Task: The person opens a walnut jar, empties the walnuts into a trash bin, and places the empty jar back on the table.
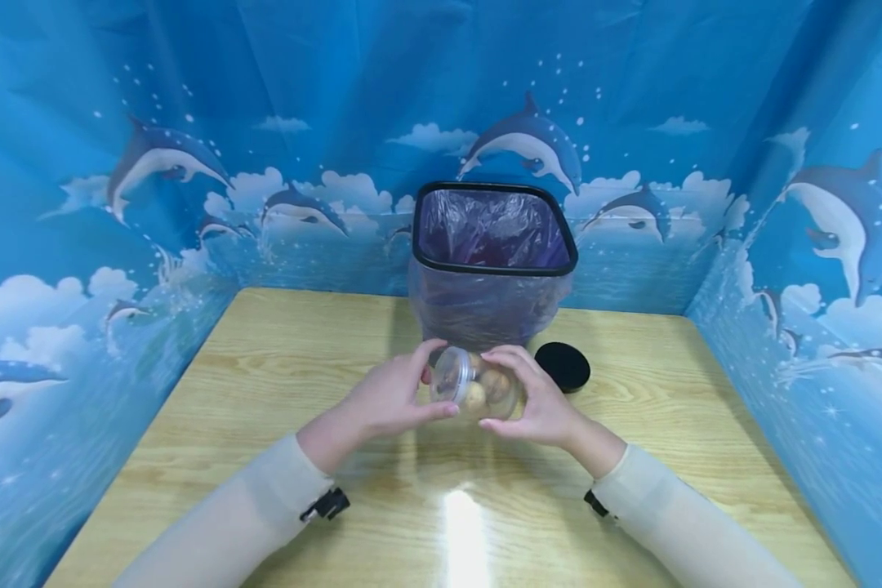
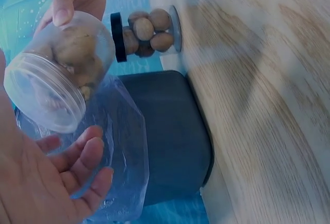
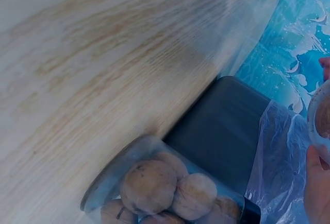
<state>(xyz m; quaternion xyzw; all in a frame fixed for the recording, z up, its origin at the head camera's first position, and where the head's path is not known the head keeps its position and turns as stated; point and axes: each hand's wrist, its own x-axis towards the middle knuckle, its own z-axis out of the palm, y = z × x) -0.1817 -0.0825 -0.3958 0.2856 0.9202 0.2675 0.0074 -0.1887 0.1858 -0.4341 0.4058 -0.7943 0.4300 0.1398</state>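
Note:
In the head view a clear plastic jar (image 1: pixel 496 392) holding several round, walnut-like brown pieces is tilted in the air, its end with a ridged clear band toward the left. Whether that end has a clear lid cannot be told. My right hand (image 1: pixel 536 400) grips the other end of the jar, thumb and fingers on opposite sides. Around the banded end my left hand (image 1: pixel 393 396) is spread; in the left wrist view its fingers (image 2: pixel 90 157) bend loosely, some of them apart from the jar (image 2: pixel 77 54).
A bin (image 1: pixel 492 306) with a black rim and a purple bag liner stands behind the hands. Right of it a second clear jar (image 2: pixel 152 31), black-lidded (image 1: pixel 562 367) and filled with similar pieces, stands upright on the wooden table (image 1: pixel 301 367). A dolphin-patterned blue curtain (image 1: pixel 338 98) surrounds the table.

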